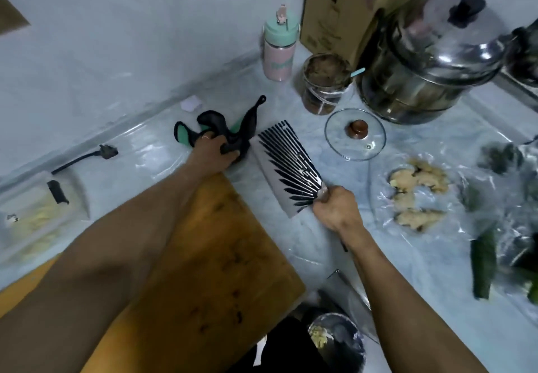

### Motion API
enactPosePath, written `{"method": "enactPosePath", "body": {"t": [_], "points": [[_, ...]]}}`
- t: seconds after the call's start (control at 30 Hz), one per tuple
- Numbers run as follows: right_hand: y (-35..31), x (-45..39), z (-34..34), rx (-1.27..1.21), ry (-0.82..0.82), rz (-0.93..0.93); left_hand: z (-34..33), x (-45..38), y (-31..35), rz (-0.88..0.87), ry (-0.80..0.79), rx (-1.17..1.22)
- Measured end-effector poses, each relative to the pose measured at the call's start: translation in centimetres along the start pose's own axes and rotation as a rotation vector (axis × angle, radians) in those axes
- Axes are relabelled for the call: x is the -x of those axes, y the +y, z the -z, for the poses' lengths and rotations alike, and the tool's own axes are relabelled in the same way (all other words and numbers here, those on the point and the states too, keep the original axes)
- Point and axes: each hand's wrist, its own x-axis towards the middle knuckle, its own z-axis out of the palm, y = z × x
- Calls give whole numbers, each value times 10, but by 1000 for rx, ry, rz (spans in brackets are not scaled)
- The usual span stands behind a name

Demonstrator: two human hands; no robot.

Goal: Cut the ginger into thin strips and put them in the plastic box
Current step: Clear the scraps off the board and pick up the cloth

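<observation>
The person's right hand [334,208] is wrapped round the handle of a cleaver [286,170], its patterned blade held flat just above the counter beyond the wooden board [215,270]. The left hand [215,154] clutches a black and green cloth [224,130] beside the blade. The ginger [416,189] lies on clear plastic, right of the knife hand. The plastic box [37,212] sits far left, with pale strips inside.

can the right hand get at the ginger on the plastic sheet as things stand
Probably not yet: the right hand grips the cleaver. The ginger lies uncovered just beyond it.
</observation>
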Motion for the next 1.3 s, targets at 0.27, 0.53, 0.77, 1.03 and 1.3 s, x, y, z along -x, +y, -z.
{"method": "enactPosePath", "body": {"t": [0.27,0.53,0.77,1.03,1.3], "points": [[-11,-10,38,-236,58,17,-49,108,70,-384,-268,-209],[-2,-2,39,-152,23,24,-44,99,72,-448,-285,-467],[11,-1,28,-221,8,8,-70,140,103,-579,-495,-444],[27,-2,27,-259,27,-16,-61,107,96,-305,-330,-515],[28,-8,35,-294,40,-45,-85,172,126,-632,-661,-582]]}}
